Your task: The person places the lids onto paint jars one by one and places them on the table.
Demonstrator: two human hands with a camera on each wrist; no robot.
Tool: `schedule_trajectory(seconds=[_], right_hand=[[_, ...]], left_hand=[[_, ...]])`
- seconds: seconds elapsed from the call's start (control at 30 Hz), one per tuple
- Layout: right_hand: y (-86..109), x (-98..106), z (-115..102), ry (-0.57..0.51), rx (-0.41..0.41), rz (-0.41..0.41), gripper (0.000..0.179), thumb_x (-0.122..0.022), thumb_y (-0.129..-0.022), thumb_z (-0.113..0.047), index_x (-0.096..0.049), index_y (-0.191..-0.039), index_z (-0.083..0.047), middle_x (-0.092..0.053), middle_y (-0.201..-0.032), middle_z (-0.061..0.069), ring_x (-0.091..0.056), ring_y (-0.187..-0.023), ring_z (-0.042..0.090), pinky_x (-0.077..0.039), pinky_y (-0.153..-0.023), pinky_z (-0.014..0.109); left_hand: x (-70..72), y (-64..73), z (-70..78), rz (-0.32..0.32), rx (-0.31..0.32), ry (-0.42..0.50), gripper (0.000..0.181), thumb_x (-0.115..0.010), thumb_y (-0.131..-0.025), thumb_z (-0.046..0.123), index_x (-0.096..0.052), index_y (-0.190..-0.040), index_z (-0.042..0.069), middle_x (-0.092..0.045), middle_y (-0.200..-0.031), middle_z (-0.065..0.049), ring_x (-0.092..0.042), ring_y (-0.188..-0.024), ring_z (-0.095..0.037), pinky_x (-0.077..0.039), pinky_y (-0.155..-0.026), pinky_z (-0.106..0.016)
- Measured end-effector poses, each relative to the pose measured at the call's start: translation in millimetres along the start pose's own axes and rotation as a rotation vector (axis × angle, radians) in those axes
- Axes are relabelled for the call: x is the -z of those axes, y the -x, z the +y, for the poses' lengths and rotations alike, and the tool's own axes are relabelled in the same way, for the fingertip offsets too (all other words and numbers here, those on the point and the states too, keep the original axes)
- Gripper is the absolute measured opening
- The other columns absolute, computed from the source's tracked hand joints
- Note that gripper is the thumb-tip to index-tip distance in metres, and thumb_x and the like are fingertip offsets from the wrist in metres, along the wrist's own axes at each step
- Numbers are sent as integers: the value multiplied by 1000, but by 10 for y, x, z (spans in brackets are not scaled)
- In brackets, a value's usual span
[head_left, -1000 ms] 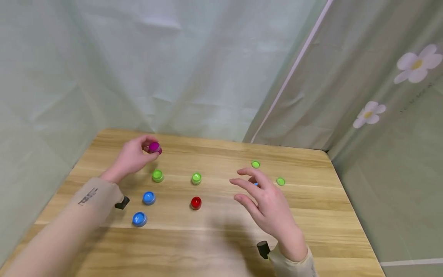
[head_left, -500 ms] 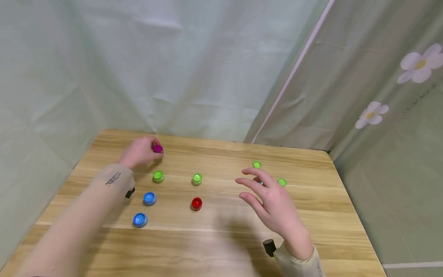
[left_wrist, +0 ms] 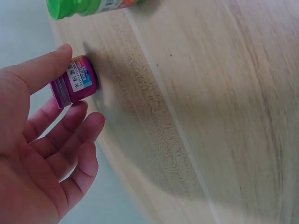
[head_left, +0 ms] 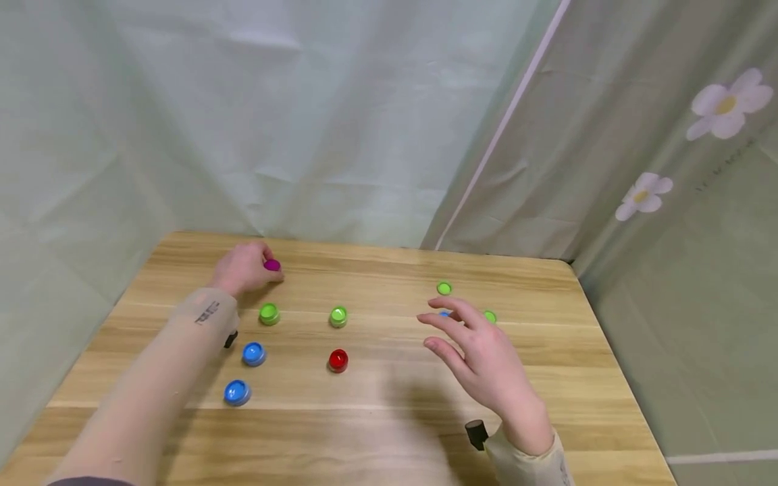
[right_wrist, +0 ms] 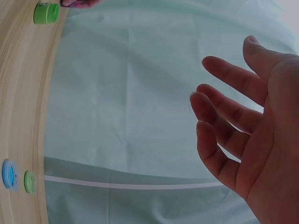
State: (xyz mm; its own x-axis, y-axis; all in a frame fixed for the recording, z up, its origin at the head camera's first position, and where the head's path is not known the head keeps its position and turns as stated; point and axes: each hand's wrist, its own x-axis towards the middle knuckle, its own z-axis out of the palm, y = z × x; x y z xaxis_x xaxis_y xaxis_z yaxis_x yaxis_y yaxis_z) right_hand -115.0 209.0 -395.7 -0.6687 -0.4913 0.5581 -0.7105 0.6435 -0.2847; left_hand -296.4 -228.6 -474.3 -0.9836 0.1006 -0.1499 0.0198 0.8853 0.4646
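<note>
At the far left of the table my left hand (head_left: 243, 266) pinches a small purple paint jar (head_left: 272, 266) between thumb and fingers. In the left wrist view the labelled jar (left_wrist: 78, 81) has its base at or very near the wood; I cannot tell whether it touches. A green paint jar (head_left: 269, 314) stands just in front of that hand. My right hand (head_left: 486, 354) hovers over the right half of the table, fingers loosely bent and nothing in them. Beneath its fingers a blue piece (head_left: 445, 314) is partly hidden, near two green lids (head_left: 444, 288).
Two blue paint jars (head_left: 254, 354) stand front left on the wooden table (head_left: 377, 432). Another green jar (head_left: 338, 316) and a red jar (head_left: 338, 360) are near the middle. Pale curtains (head_left: 316, 135) hang along the back and sides.
My left hand has moved slightly right and lowered the purple jar toward the table, turning it more upright. The right hand has barely moved, still loosely bent in the air.
</note>
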Motion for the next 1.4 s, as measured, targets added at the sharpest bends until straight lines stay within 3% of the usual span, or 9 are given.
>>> schedule_trajectory(seconds=[0.33, 0.63, 0.83, 0.97, 1.13, 1.4], right_hand=[[36, -24, 8, -7, -44, -10, 45, -49, -113, -51, -75, -132, -19, -62, -144, 1, -66, -104, 17, -55, -71, 34], [75, -8, 53, -14, -53, 2, 38, -55, -112, -45, -74, -132, -19, -62, -145, 2, -67, -103, 19, -56, -70, 36], [56, -7, 40, -5, -75, -29, 41, -54, -112, -49, -75, -132, -19, -61, -145, 0, -66, -104, 17, -56, -70, 35], [63, -10, 43, -1, -78, -28, 43, -52, -112, -50, -75, -132, -20, -61, -145, -1, -67, -104, 17, -56, -70, 36], [99, -14, 62, -2, -66, -6, 34, -61, -111, -41, -75, -132, -19, -63, -144, 1, -69, -104, 19, -57, -71, 37], [93, 7, 90, 3, -87, -48, 32, -65, -109, -38, -75, -132, -18, -63, -143, 1, -69, -103, 16, -57, -73, 37]], left_hand=[[-34, 62, -50, -13, 9, 7, 53, -82, -93, 42, -61, -119, 1, -70, -108, -20, -64, -97, -38, -52, -79, -48], [11, 64, -84, -73, -7, 31, 66, -86, -91, 37, -57, -135, -2, -67, -124, -26, -63, -111, -44, -51, -93, -62], [23, 72, -131, -72, -11, 59, 70, -86, -91, 36, -54, -140, -4, -64, -126, -28, -62, -113, -45, -48, -97, -64], [39, 114, -198, -69, -24, 109, 81, -86, -92, 35, -47, -151, -4, -60, -132, -30, -59, -119, -47, -46, -102, -66], [116, 231, -229, -19, -38, 189, 89, -85, -94, 37, -39, -160, -1, -57, -137, -31, -58, -118, -47, -49, -99, -63], [188, 553, -212, 112, -102, 278, 74, -80, -99, 38, -48, -155, 1, -62, -134, -26, -63, -111, -39, -56, -80, -39]])
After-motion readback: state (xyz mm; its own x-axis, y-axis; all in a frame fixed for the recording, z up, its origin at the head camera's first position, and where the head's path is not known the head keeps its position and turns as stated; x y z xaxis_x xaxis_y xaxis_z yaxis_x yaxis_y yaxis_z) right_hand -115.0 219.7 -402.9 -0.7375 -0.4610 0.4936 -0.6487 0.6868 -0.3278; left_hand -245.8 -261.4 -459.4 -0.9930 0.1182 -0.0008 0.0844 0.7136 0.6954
